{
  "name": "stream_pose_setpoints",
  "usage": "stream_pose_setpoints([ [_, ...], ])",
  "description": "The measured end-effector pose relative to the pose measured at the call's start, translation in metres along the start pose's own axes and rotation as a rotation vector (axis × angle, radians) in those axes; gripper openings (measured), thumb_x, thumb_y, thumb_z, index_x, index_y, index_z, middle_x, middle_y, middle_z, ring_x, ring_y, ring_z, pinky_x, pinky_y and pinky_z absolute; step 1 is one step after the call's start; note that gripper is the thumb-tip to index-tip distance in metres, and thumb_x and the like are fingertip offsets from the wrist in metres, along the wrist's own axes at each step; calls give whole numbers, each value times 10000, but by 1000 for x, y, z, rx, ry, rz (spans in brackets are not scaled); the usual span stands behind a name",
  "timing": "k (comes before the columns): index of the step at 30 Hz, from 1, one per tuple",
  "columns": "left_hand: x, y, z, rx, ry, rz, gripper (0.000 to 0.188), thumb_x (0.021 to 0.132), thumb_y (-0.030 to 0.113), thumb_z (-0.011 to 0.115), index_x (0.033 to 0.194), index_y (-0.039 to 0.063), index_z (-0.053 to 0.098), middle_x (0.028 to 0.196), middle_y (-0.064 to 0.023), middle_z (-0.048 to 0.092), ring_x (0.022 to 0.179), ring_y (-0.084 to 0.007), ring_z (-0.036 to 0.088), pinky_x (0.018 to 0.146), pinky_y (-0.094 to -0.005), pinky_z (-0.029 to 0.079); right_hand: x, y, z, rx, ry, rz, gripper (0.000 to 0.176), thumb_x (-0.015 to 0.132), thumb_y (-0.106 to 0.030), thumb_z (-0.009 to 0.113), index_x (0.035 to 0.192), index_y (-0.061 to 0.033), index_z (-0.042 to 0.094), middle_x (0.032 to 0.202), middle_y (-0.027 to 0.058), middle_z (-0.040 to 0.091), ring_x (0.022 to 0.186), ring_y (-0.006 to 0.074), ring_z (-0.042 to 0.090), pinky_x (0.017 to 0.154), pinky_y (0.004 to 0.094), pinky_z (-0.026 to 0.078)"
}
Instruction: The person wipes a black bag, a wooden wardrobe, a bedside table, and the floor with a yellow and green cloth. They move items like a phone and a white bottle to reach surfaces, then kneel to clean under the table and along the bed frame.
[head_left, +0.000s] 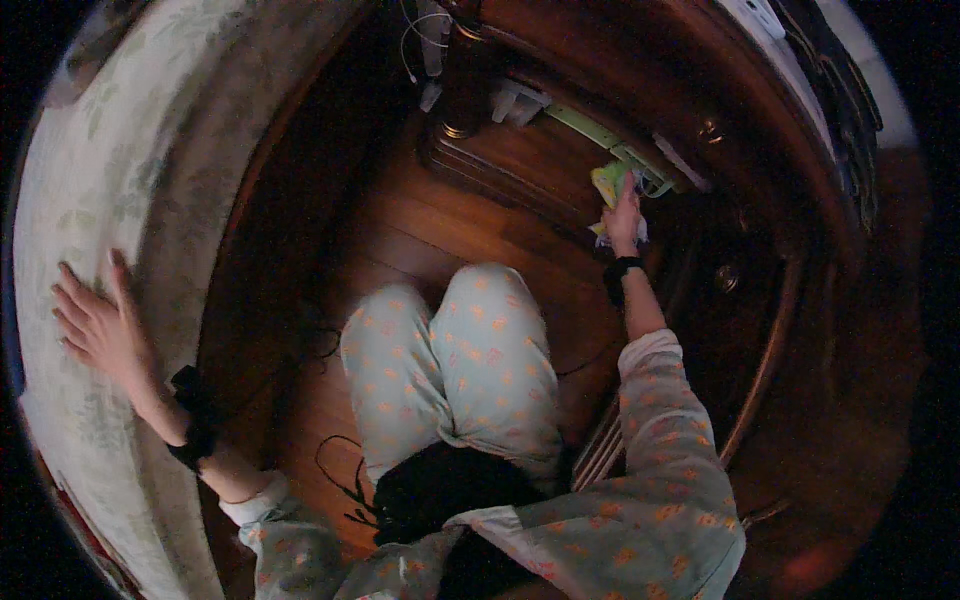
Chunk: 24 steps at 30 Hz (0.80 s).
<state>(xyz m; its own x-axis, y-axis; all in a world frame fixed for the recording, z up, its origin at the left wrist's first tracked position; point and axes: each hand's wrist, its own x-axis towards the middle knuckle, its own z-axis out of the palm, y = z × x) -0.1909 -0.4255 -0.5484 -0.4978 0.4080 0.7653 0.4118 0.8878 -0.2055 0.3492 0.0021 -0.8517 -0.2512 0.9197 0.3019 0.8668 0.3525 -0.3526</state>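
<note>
My left hand (101, 326) rests on a pale, leaf-patterned bed cover (82, 202) with its fingers spread, holding nothing. On the other side, my right hand (622, 217) grips a crumpled green and yellow plastic packet (611, 182). White plastic shows below that hand as well, but I cannot tell whether it belongs to the same packet. The packet is at the low opening of a dark wooden cabinet (600, 60). Just beyond it, a light green plastic item (589, 126) lies along the cabinet's low shelf (517, 161).
A clear plastic container (520, 103) sits farther left on the shelf. White cables (409, 49) hang past a turned wooden post (465, 82). My bent knees (450, 330) are above the wooden floor (420, 217), between bed and cabinet. Metal knobs (711, 131) stick out from the cabinet front.
</note>
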Motion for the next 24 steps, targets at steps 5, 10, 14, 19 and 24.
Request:
stream_pose_setpoints([
  [5,-7,2,13,0,55,73,792,816,721,327,1439,244,218,1496,-94,192,1370,-333,148,1092,-516,58,-11,57,15,-396,-341,187,581,778,-172,624,1292,-33,389,1196,195,515,1052,339,521,915,389,418],
  [10,-14,13,5,-14,27,43,789,821,712,330,1441,240,210,1498,-101,179,1368,-355,140,1085,-526,46,39,67,89,-515,-246,313,519,738,-288,645,1172,-39,509,1064,150,604,965,296,581,936,370,403],
  [14,-19,18,1,0,0,30,794,822,711,330,1445,237,194,1504,-101,155,1371,-355,127,1084,-528,30,85,26,116,-409,-246,300,377,702,-249,645,1001,-22,620,906,178,643,924,348,590,938,383,407],
  [19,-19,18,0,61,12,17,799,824,711,324,1449,236,176,1504,-99,150,1371,-357,124,1078,-543,33,88,-64,136,-343,-149,18,316,720,-286,670,928,-51,629,786,131,645,786,289,620,711,396,481],
  [24,-23,21,-7,55,-52,-14,804,826,711,319,1450,225,172,1503,-104,153,1373,-349,123,1061,-582,48,82,-95,134,-333,-192,-134,489,729,-221,679,1158,-36,533,773,133,644,771,295,616,943,406,390],
])
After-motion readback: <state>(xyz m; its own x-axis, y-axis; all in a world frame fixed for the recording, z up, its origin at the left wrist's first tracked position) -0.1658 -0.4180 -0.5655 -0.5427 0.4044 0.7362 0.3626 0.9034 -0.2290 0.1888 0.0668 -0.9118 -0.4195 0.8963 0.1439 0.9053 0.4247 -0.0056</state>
